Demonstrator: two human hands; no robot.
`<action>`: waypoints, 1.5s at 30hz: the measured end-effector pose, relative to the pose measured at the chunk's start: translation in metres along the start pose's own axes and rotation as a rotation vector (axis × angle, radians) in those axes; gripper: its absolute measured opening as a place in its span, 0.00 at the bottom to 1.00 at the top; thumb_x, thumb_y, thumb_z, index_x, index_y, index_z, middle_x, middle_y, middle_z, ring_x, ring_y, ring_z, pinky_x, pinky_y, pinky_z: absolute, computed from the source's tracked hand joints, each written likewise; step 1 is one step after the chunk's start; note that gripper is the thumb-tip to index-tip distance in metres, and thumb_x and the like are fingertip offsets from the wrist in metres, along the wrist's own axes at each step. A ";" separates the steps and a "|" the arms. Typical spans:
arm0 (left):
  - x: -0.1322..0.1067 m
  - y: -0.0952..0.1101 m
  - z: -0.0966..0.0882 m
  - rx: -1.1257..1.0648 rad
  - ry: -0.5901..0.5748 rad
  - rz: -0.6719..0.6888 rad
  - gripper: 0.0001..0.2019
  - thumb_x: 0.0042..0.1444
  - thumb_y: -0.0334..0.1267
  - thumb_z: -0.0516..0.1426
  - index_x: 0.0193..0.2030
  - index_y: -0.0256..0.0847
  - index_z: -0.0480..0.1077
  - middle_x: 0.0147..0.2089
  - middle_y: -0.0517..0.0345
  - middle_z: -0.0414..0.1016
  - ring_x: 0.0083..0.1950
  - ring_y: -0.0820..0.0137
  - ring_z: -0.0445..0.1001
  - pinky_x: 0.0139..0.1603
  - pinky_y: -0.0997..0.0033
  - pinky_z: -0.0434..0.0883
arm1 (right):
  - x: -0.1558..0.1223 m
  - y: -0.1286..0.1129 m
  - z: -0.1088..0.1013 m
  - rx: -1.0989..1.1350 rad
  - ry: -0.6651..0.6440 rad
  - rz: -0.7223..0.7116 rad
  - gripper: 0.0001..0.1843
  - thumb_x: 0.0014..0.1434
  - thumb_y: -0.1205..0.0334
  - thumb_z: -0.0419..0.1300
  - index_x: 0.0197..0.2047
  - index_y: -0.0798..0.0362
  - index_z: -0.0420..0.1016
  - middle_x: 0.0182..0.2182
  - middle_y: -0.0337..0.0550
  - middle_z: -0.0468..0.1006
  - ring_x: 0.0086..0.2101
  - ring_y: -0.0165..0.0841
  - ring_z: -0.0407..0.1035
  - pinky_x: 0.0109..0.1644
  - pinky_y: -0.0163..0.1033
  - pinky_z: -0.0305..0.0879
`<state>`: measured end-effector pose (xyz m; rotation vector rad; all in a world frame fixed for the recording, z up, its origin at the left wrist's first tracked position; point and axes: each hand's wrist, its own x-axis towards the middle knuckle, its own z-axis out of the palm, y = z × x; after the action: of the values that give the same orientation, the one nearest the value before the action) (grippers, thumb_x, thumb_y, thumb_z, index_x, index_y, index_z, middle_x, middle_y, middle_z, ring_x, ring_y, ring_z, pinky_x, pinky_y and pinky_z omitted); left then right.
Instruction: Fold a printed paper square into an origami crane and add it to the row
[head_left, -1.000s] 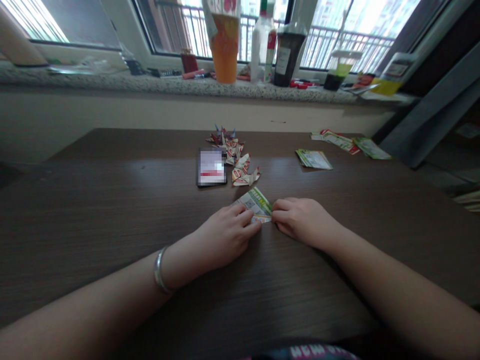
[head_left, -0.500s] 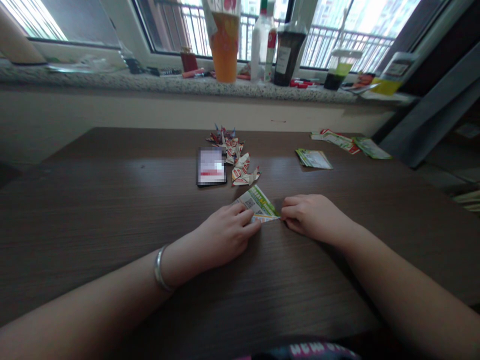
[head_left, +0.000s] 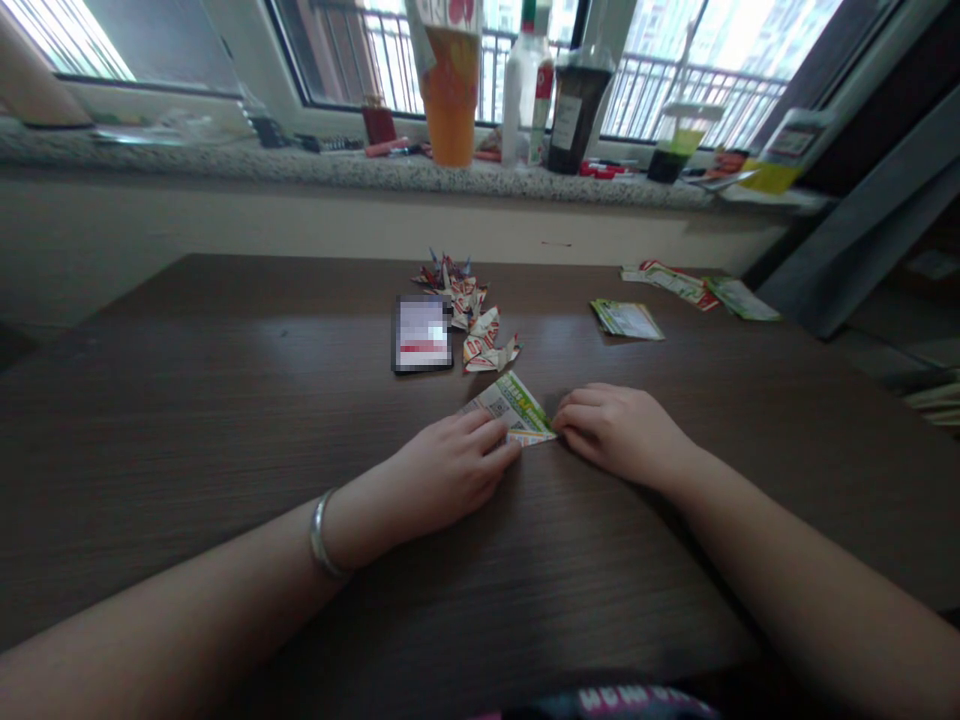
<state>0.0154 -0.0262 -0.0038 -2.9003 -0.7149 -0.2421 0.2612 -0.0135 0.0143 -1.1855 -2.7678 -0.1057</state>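
A folded triangle of printed green and white paper (head_left: pixel 516 405) lies flat on the dark wooden table (head_left: pixel 225 420). My left hand (head_left: pixel 450 475) rests on its near left part, fingers curled and pressing it down. My right hand (head_left: pixel 619 430) sits at the paper's right tip, fingertips pinched against the crease. A silver bangle (head_left: pixel 322 535) is on my left wrist.
Behind the paper lie a phone (head_left: pixel 422 333) and a heap of several folded paper cranes (head_left: pixel 472 310). Stacks of printed leaflets (head_left: pixel 626 318) sit at the back right. Cups and bottles, including an orange cup (head_left: pixel 450 85), stand along the stone windowsill (head_left: pixel 225 165).
My right hand slid rightward along the paper's edge, then drew back a little to the tip. The left hand stayed pressing in place.
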 end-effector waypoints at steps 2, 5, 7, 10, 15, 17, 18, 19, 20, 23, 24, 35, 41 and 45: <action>0.000 0.000 0.001 0.003 0.026 0.019 0.14 0.61 0.34 0.53 0.52 0.35 0.68 0.50 0.47 0.71 0.50 0.60 0.70 0.53 0.59 0.69 | 0.001 -0.002 0.006 0.063 0.029 -0.081 0.11 0.64 0.63 0.54 0.43 0.50 0.78 0.39 0.42 0.79 0.38 0.31 0.71 0.41 0.35 0.61; 0.000 -0.002 0.002 -0.025 0.042 0.044 0.13 0.60 0.33 0.53 0.51 0.34 0.69 0.49 0.48 0.72 0.50 0.60 0.69 0.54 0.59 0.68 | 0.003 -0.005 0.011 0.042 0.040 -0.163 0.12 0.64 0.63 0.54 0.45 0.48 0.78 0.38 0.42 0.79 0.37 0.32 0.69 0.40 0.36 0.61; 0.000 -0.003 0.003 -0.053 0.049 0.048 0.13 0.61 0.33 0.52 0.51 0.35 0.69 0.48 0.49 0.73 0.50 0.60 0.69 0.54 0.59 0.68 | 0.005 -0.007 0.011 0.011 0.035 -0.190 0.13 0.64 0.63 0.54 0.46 0.46 0.78 0.36 0.43 0.79 0.37 0.33 0.68 0.39 0.37 0.60; 0.002 -0.004 0.003 -0.080 0.064 0.027 0.13 0.61 0.33 0.51 0.51 0.36 0.69 0.47 0.49 0.72 0.50 0.60 0.68 0.53 0.58 0.68 | 0.007 -0.012 0.010 -0.022 0.029 -0.188 0.12 0.64 0.63 0.54 0.46 0.47 0.78 0.35 0.44 0.77 0.36 0.33 0.67 0.38 0.37 0.59; 0.004 -0.005 0.000 -0.099 0.047 0.005 0.10 0.61 0.34 0.52 0.48 0.37 0.69 0.46 0.49 0.71 0.48 0.61 0.68 0.52 0.58 0.68 | 0.009 -0.025 0.006 -0.070 -0.008 -0.141 0.11 0.64 0.63 0.54 0.36 0.52 0.77 0.33 0.44 0.77 0.35 0.33 0.68 0.38 0.39 0.59; 0.004 -0.006 -0.001 -0.092 0.035 0.006 0.09 0.61 0.34 0.52 0.46 0.37 0.69 0.46 0.49 0.71 0.48 0.62 0.68 0.52 0.58 0.68 | 0.009 -0.028 0.004 -0.075 -0.012 -0.132 0.10 0.63 0.64 0.54 0.35 0.52 0.77 0.34 0.44 0.77 0.35 0.34 0.68 0.38 0.39 0.59; 0.003 -0.007 -0.002 -0.084 0.027 0.011 0.09 0.61 0.34 0.52 0.46 0.37 0.69 0.46 0.49 0.71 0.47 0.62 0.68 0.51 0.59 0.68 | 0.010 -0.029 0.003 -0.074 -0.018 -0.128 0.10 0.63 0.64 0.54 0.36 0.52 0.77 0.35 0.44 0.77 0.35 0.34 0.69 0.38 0.39 0.59; 0.003 -0.008 -0.002 -0.073 0.017 0.017 0.09 0.61 0.34 0.52 0.46 0.37 0.69 0.45 0.50 0.71 0.47 0.62 0.68 0.50 0.59 0.68 | 0.010 -0.029 0.002 -0.071 -0.026 -0.123 0.10 0.64 0.63 0.54 0.36 0.52 0.77 0.35 0.44 0.77 0.35 0.34 0.69 0.38 0.39 0.60; 0.002 -0.008 -0.002 -0.062 0.011 0.023 0.08 0.60 0.33 0.52 0.45 0.37 0.69 0.45 0.50 0.71 0.47 0.62 0.68 0.49 0.60 0.68 | 0.010 -0.030 0.001 -0.069 -0.034 -0.118 0.11 0.64 0.63 0.54 0.37 0.52 0.78 0.35 0.44 0.77 0.35 0.34 0.69 0.38 0.39 0.60; 0.001 -0.010 -0.004 -0.038 0.006 0.050 0.08 0.59 0.32 0.53 0.46 0.37 0.69 0.44 0.51 0.72 0.46 0.63 0.69 0.47 0.62 0.68 | 0.010 -0.029 0.001 -0.061 -0.040 -0.105 0.12 0.64 0.63 0.53 0.38 0.52 0.78 0.36 0.44 0.78 0.35 0.34 0.70 0.38 0.39 0.60; 0.001 -0.011 -0.004 -0.032 0.004 0.056 0.09 0.59 0.32 0.54 0.46 0.37 0.69 0.44 0.51 0.72 0.46 0.63 0.69 0.46 0.63 0.68 | 0.010 -0.028 0.001 -0.059 -0.036 -0.104 0.12 0.64 0.63 0.53 0.38 0.52 0.78 0.36 0.45 0.78 0.35 0.34 0.70 0.38 0.39 0.60; -0.003 -0.022 -0.012 -0.055 -0.042 0.067 0.05 0.57 0.30 0.54 0.37 0.41 0.72 0.41 0.55 0.76 0.42 0.65 0.72 0.43 0.64 0.70 | 0.005 -0.025 0.005 -0.053 -0.056 -0.085 0.12 0.64 0.62 0.53 0.43 0.50 0.79 0.38 0.44 0.78 0.37 0.34 0.71 0.38 0.38 0.62; -0.004 -0.026 -0.016 -0.136 -0.051 0.087 0.07 0.57 0.29 0.54 0.36 0.40 0.73 0.41 0.56 0.77 0.41 0.67 0.72 0.42 0.68 0.70 | 0.003 -0.023 0.007 -0.046 -0.052 -0.092 0.13 0.64 0.62 0.54 0.44 0.50 0.79 0.39 0.44 0.78 0.37 0.35 0.71 0.38 0.39 0.62; -0.007 -0.027 -0.017 -0.142 -0.066 0.072 0.07 0.57 0.27 0.55 0.35 0.40 0.73 0.44 0.56 0.77 0.42 0.69 0.73 0.42 0.70 0.71 | 0.002 -0.022 0.009 -0.036 -0.039 -0.107 0.13 0.64 0.63 0.53 0.44 0.50 0.79 0.39 0.44 0.78 0.37 0.34 0.71 0.38 0.39 0.62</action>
<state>-0.0056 -0.0089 0.0139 -3.0749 -0.6257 -0.1967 0.2434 -0.0261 0.0056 -1.0589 -2.8748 -0.1447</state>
